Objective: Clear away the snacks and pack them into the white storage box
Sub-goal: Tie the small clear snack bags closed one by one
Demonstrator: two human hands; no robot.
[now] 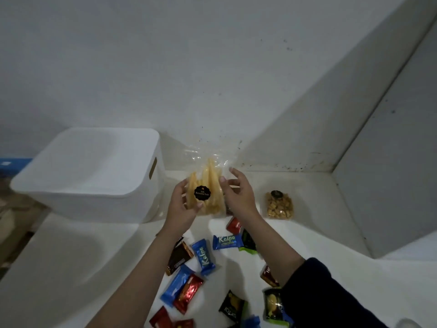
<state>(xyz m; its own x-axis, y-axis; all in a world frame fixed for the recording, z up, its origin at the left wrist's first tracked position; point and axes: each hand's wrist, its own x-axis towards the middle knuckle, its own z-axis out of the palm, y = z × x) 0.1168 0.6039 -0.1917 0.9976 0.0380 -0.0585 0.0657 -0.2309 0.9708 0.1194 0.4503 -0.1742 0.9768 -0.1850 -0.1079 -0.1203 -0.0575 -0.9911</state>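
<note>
Both hands hold a clear bag of yellow sticks [208, 185] upright above the white tabletop [71, 268], close to the wall. The left hand [183, 204] curls round the bag's left side and bottom, thumb on the front below a round black label; the right hand [237, 192] touches its right edge with the thumb — the other fingers are spread and lifted off the plastic. The bag's empty top is crinkled and stands up against the wall.

Just left of the bag sits the white storage box [94, 171], lid off, with a slot handle in its near side (its inside shows as plain white).

To the right, a small clear bag of brown cubes [279, 205] stands on the tabletop near the corner. Nearer the camera, small wrapped snacks lie scattered between and under the forearms — two blue Kalpa packets [227, 241], red wrappers [188, 293], a dark brown packet [178, 256] and black-and-green ones [233, 306].
</note>
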